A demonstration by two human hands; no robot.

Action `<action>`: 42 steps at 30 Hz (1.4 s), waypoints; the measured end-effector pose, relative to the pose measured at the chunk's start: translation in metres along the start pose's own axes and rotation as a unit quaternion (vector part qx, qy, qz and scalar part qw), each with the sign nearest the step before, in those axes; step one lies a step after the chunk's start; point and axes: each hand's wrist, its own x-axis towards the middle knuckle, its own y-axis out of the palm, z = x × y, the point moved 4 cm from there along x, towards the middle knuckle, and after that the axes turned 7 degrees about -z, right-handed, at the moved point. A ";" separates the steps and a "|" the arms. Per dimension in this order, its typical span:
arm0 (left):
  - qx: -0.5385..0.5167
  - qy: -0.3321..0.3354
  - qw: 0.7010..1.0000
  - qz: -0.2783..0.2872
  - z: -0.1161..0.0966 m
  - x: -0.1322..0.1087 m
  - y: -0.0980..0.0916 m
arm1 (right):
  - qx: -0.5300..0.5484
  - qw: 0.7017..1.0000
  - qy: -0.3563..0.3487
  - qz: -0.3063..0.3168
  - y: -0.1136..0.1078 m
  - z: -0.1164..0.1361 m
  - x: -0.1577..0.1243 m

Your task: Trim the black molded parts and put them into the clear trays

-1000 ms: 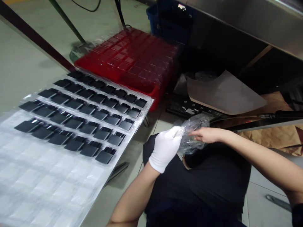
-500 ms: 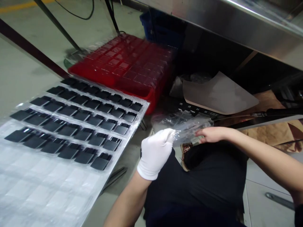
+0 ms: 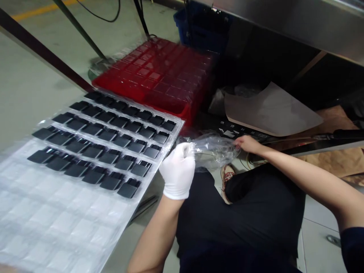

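Note:
My left hand, in a white glove, is closed on one end of a clear plastic bag. My bare right hand pinches the bag's other end, so the bag is stretched between both hands above my lap. Left of my hands lies a clear blister tray with several rows of small black square parts in its far pockets. Its near pockets hold nothing.
A red compartment tray sits beyond the clear tray, with a blue crate behind it. A bent sheet of card lies at right on dark clutter. A metal shelf edge runs overhead. My dark trousers fill the foreground.
Both hands have moved up and left with the bag, nearer the clear tray's corner. The bag is now pulled out longer between them.

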 end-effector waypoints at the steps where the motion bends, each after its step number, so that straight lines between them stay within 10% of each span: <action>1: 0.024 0.001 1.000 -0.017 0.005 0.001 0.007 | 0.037 0.997 0.022 -0.071 -0.016 -0.005 -0.001; 4: 0.036 0.041 0.997 -0.045 0.014 0.000 0.030 | 0.100 0.959 0.082 -0.252 -0.058 -0.021 -0.016; 7: 0.060 0.071 0.996 -0.008 0.021 -0.010 0.052 | 0.038 0.953 0.129 -0.271 -0.075 -0.026 -0.034; 10: 0.160 0.056 0.975 0.142 0.027 -0.028 0.073 | -0.167 0.963 0.137 -0.159 -0.077 -0.015 -0.049; 13: 0.225 0.030 0.893 0.388 0.029 -0.044 0.085 | -0.315 0.942 0.115 0.020 -0.071 0.003 -0.068; 16: 0.115 0.037 0.827 0.549 0.018 -0.043 0.076 | -0.338 0.938 0.061 0.046 -0.074 0.024 -0.081; 19: -0.036 0.001 0.858 0.513 0.003 -0.020 0.053 | -0.319 0.944 0.041 0.077 -0.082 0.032 -0.083; 22: 0.028 -0.088 0.946 0.310 -0.005 0.000 0.024 | -0.295 0.953 0.061 0.031 -0.099 0.037 -0.077; 25: 0.098 -0.024 0.978 0.184 -0.034 -0.005 0.011 | -0.272 0.960 0.042 0.051 -0.097 0.054 -0.078; 30: 0.018 0.170 0.921 0.350 -0.082 -0.032 0.047 | -0.298 0.934 -0.148 0.130 -0.053 0.109 -0.104; 35: 0.062 0.227 0.823 0.516 -0.070 -0.048 0.086 | -0.183 0.928 -0.227 0.232 -0.055 0.105 -0.099; 37: 0.094 0.222 0.811 0.533 -0.055 -0.054 0.091 | -0.126 0.962 -0.136 0.198 -0.085 0.074 -0.074; 39: 0.107 0.208 0.813 0.533 -0.041 -0.059 0.092 | -0.155 0.988 0.007 0.013 -0.130 0.030 -0.042; 42: 0.097 0.177 0.838 0.508 -0.030 -0.063 0.089 | -0.283 0.887 0.223 -0.290 -0.191 -0.035 -0.014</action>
